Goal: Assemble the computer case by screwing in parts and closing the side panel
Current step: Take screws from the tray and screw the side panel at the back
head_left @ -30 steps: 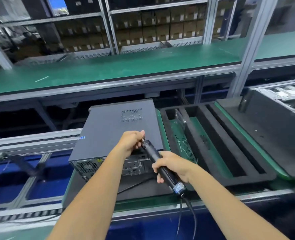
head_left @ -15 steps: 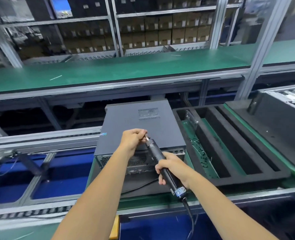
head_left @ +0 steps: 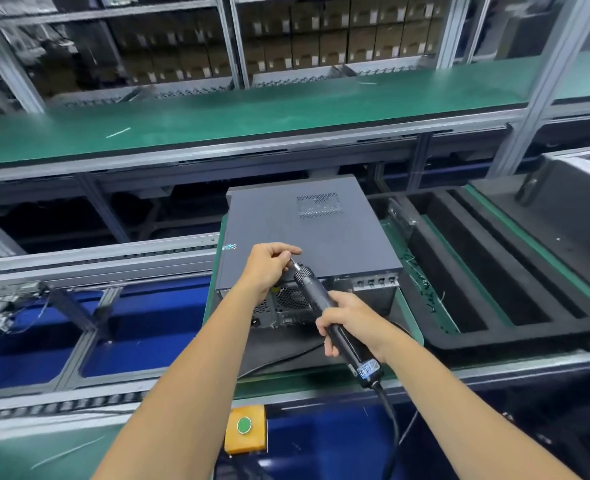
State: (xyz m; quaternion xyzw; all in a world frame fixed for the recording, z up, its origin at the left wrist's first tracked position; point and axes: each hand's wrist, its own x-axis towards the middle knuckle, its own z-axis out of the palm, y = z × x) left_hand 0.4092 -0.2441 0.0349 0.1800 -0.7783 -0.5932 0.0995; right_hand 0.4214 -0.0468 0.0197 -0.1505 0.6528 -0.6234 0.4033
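Left hand [head_left: 269, 268]: fingers pinch the metal tip of the black cylindrical electric screwdriver [head_left: 324, 306] at the near top edge of the dark grey metal computer case [head_left: 307, 237], lying flat on a green-edged pallet surface [head_left: 402, 271]. Right hand [head_left: 352, 322]: fingers wrapped around the screwdriver's barrel.

1. The computer case [head_left: 307, 233] lies flat on its pallet; its closed top panel is bare beyond the left hand [head_left: 269, 266].
2. The electric screwdriver [head_left: 335, 320], gripped by the right hand [head_left: 350, 320], slants across the case's rear face.
3. A black foam tray [head_left: 494, 271] stands just right of the case.
4. Metal rails [head_left: 96, 261] run along the left.
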